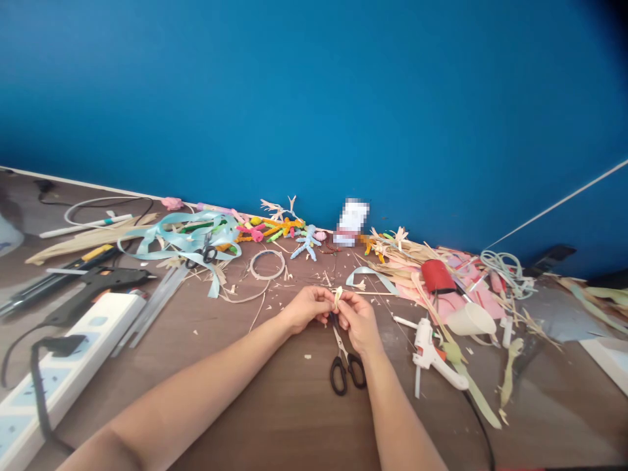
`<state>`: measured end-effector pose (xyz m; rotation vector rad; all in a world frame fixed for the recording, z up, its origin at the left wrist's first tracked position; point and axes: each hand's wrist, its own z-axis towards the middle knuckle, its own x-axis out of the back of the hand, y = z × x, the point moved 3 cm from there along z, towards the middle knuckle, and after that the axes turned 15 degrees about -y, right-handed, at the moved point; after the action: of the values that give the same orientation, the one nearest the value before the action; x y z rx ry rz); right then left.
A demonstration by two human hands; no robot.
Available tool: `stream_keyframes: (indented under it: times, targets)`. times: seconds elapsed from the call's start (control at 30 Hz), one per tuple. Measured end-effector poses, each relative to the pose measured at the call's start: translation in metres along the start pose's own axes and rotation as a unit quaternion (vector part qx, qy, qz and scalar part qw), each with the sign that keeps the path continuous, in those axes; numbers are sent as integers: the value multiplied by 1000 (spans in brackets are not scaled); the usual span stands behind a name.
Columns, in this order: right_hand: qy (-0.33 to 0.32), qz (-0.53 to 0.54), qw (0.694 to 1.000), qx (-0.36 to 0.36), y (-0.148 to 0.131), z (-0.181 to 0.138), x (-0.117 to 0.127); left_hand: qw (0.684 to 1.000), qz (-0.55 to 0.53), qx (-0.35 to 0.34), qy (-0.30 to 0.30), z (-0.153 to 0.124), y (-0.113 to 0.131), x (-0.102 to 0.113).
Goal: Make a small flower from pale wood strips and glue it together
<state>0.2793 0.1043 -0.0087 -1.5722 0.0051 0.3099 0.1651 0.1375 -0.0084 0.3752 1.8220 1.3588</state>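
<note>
Both hands meet near the middle of the table, pinching a small pale yellow strip (338,296) that looks like dried husk or leaf. My left hand (308,309) is closed with thumb and fingertips at its left side. From the right, my right hand (360,320) grips the same piece. Its lower end is hidden by the fingers. Black-handled scissors (340,376) lie on the table just below, handles towards me, with the blade tips covered by the hands.
A white glue gun (428,350) lies at right beside a red spool (438,277) and pale strips. At left are a power strip (73,353), a black glue gun (98,284), clear glue sticks (154,304) and blue ribbon (167,229). A tape ring (267,265) sits behind my hands.
</note>
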Motion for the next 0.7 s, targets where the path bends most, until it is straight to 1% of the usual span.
stream_keyframes:
  times: [0.1, 0.17, 0.37, 0.47, 0.57, 0.7]
  targets:
    - [-21, 11, 1000, -5, 1, 0, 0, 1000, -5, 6, -10, 0, -1, 1]
    - [-22, 10, 1000, -5, 2, 0, 1, 1000, -3, 8, -5, 1, -1, 0]
    - [0, 1, 1000, 4, 4, 0, -1, 999, 15, -19, 28, 0, -1, -2]
    - [12, -2, 1000, 18, 5, 0, -2, 999, 20, -32, 33, 0, -1, -1]
    - [21, -13, 999, 30, 5, 0, -3, 999, 21, -38, 21, 0, -2, -1]
    - [31, -15, 999, 41, 3, -1, -3, 998, 41, -45, -23, 0, -3, -2]
